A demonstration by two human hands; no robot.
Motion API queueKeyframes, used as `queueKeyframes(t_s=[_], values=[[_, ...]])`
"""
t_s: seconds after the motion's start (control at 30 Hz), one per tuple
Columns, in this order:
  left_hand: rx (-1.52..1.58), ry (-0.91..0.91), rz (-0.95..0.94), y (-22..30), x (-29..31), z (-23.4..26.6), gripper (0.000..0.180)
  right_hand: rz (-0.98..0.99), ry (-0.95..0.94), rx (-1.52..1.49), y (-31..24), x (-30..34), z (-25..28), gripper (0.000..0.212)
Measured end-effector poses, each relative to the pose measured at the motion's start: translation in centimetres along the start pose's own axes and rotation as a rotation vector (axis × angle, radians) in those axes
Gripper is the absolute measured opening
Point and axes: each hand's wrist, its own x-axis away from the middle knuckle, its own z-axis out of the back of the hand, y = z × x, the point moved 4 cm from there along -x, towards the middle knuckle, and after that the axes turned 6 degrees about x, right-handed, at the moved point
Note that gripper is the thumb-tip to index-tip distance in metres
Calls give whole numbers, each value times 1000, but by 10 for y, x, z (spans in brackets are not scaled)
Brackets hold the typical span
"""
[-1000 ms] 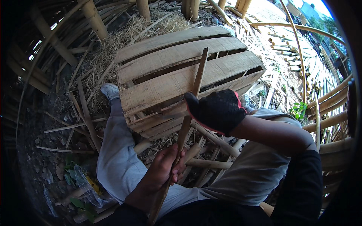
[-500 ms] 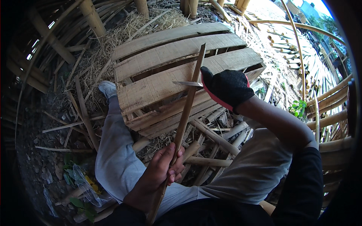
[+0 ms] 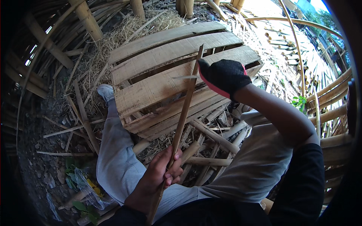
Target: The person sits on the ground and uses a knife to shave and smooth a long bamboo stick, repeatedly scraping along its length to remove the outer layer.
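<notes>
My bare left hand point(image 3: 164, 165) is closed round the lower part of a long bamboo strip point(image 3: 185, 109), which slants up and away from my lap. In a black and red work glove, my right hand point(image 3: 225, 77) grips a knife, its handle hidden inside the fist. The knife's thin blade point(image 3: 184, 77) points left and lies across the strip near its upper end. Beneath both stands a slatted wooden crate point(image 3: 151, 90), turned with its slats upward, between my legs.
Bamboo poles point(image 3: 209, 161) and offcuts lie under and in front of the crate. Straw point(image 3: 154, 24) is heaped behind it. At the lower left lies a clear plastic bag point(image 3: 88, 188) with something yellow. Bamboo walling point(image 3: 330, 116) rises at the right, and bamboo posts point(image 3: 86, 20) stand at the back left.
My right hand and the knife have shifted slightly up and left along the strip, toward its far end. The left hand keeps its grip, and the view has shifted a little.
</notes>
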Motion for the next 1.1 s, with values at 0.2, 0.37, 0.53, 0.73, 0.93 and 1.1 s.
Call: queueKeyframes(t_s=[0.2,0.37,0.53,0.73,0.93,1.1], values=[[73,-120,43,-3,0,7,37,120,-88,-58,-14,6,4,78],[139,-107,47,-3,-8,5,37,-20,-60,-33,13,-23,9,76],[133,-144,52,-6,-3,8,38,299,126,250,7,-9,1,49],[101,-79,20,0,-7,10,38,622,647,188,-2,9,-12,33],[94,-107,35,-2,-5,11,39,636,553,63,-17,19,4,50],[141,-103,51,-1,-6,7,39,533,669,372,5,-10,-11,32]])
